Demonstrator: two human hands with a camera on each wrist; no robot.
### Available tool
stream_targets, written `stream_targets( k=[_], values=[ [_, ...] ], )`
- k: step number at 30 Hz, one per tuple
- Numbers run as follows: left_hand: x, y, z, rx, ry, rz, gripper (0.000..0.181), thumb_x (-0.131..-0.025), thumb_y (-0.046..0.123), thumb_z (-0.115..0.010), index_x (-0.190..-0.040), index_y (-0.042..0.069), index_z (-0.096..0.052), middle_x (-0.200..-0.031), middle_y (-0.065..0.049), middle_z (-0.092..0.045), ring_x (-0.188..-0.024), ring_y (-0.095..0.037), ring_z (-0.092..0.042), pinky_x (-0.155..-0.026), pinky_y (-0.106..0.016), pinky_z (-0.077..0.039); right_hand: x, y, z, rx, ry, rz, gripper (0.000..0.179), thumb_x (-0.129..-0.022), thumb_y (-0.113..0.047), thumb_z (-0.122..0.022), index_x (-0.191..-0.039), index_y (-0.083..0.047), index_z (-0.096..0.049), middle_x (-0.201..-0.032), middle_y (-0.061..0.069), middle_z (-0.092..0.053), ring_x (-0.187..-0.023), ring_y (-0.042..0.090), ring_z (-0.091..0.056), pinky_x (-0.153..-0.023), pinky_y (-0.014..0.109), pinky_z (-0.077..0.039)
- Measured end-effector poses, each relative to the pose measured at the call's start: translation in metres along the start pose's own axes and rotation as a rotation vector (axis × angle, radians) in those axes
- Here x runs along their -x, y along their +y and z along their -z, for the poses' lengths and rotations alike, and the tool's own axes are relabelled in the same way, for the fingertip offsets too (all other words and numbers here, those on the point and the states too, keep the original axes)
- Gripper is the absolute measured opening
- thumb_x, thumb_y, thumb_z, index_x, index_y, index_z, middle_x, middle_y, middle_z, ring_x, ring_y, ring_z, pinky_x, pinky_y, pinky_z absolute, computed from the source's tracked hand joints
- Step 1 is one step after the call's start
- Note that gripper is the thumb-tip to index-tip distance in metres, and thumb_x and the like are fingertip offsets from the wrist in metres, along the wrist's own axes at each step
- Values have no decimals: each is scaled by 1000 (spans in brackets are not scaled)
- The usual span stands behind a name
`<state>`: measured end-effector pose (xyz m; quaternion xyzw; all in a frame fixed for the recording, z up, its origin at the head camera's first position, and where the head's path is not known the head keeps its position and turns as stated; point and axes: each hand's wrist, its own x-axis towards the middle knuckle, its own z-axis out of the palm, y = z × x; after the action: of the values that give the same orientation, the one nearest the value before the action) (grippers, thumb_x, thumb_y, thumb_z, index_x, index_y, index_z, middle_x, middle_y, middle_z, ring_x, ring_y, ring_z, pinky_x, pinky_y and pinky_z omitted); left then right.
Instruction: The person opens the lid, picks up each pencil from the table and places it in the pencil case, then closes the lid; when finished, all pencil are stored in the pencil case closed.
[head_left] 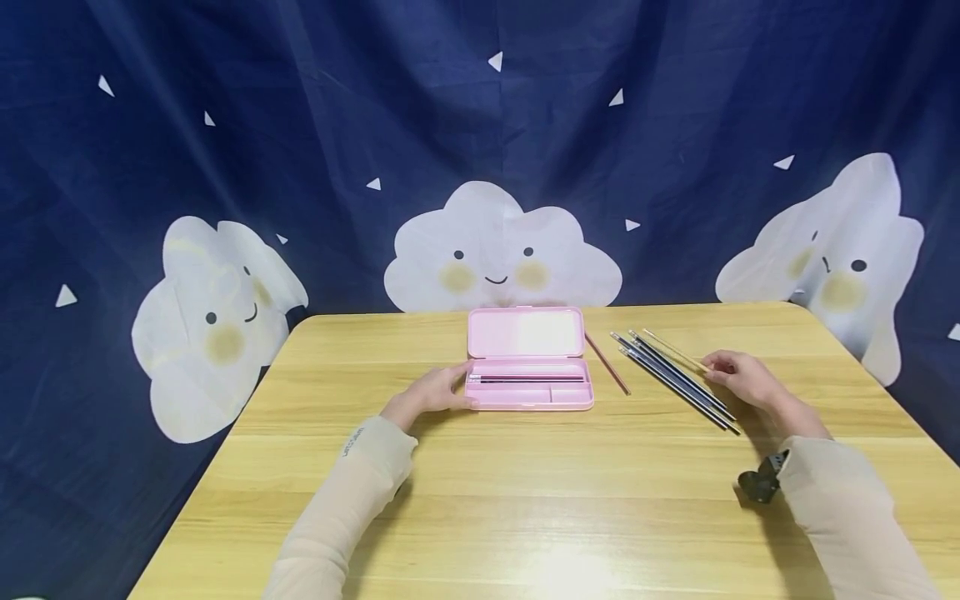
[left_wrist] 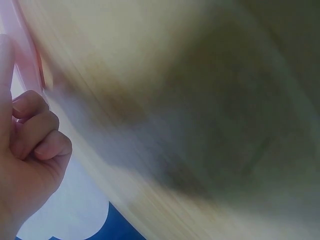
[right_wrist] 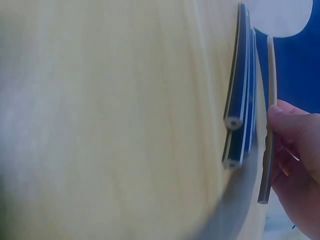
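Observation:
My left hand holds the left end of an open pink pencil case, thumb at the front corner and fingers at the back one. Inside its long compartment lie dark pencils, eraser ends to the left. My right hand pinches a thin gold pencil between thumb and fingers near one end. That pencil slants just right of a loose bundle of several dark blue striped pencils on the table. In the right wrist view, the unsharpened ends of the bundle show beside the hand.
A reddish-brown pencil lies between the case and the bundle. The case lid is tipped back near the far edge of the wooden table. Behind hangs a dark blue curtain with clouds. A black wrist camera sits under the right sleeve.

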<state>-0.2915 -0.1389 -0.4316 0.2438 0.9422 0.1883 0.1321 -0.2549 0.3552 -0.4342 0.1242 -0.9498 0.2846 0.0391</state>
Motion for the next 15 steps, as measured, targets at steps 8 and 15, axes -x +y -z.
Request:
stream_targets(
  k=[8,15],
  values=[
    [1,2,0,9,-2,0,85,-78,40,-70,-144,9,-27,-127,-16,-51,-91,-21,-49,-95,-39,-41,-5,-10,-2,10,49,74,16,-84,2,-58,-98,10,-61,-82,15,-62,-73,8,-49,-63,25,-43],
    [1,1,0,1,-11,-5,84,-79,40,-69,-144,8,-26,-134,-18,-45,-104,-23,-50,-99,-40,-38,-11,-19,-6,-8,38,83,15,-84,2,-59,-97,10,-61,-79,12,-60,-71,13,-49,-63,28,-42]
  ],
)
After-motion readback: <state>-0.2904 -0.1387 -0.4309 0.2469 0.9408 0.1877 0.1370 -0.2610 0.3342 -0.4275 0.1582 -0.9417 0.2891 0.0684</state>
